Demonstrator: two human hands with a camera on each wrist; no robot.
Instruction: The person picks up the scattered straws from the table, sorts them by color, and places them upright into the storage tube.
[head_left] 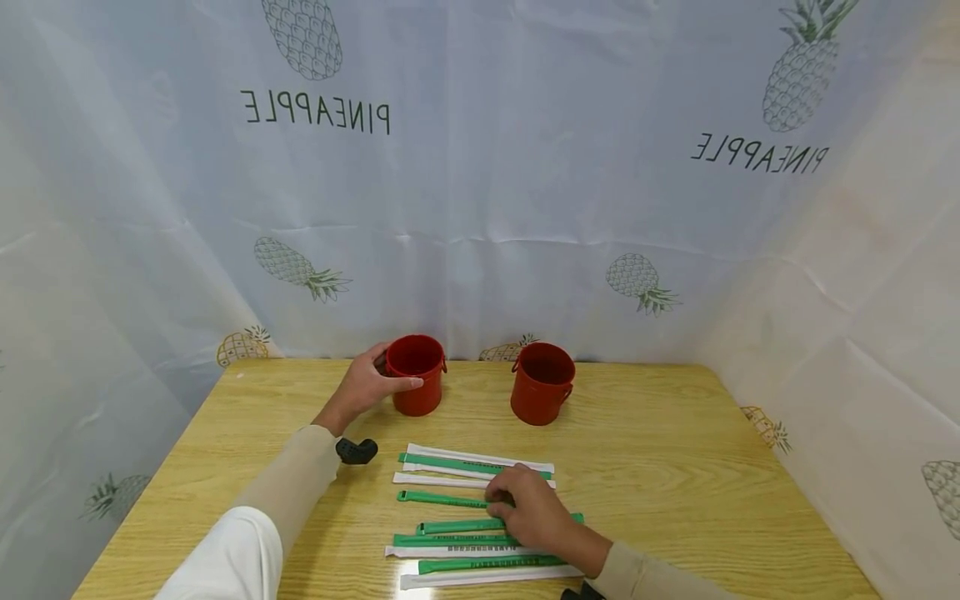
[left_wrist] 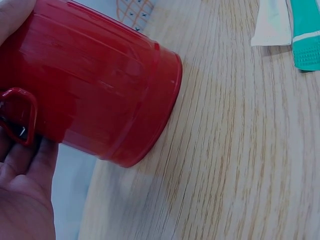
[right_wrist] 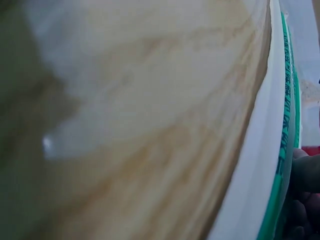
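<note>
My left hand [head_left: 363,387] grips a small red bucket [head_left: 422,392] at the back of the table. Its thumb lies across the near side and its fingers go round the left side. In the left wrist view, the bucket [left_wrist: 100,80] has a wire-like side handle, and its base is at the wood surface. My right hand [head_left: 528,504] is over several long, thin green and white stick packets. Its curled thumb and forefinger pinch a green stick packet [head_left: 442,498] near its right part. The fingertips [right_wrist: 306,172] show only partly in the right wrist view.
A second red bucket [head_left: 538,400] stands to the right of the held one. White stick packets [head_left: 491,577] and green ones lie in rows on the wooden table [head_left: 675,467]. A pineapple-print curtain [head_left: 480,167] hangs behind the table and along its sides.
</note>
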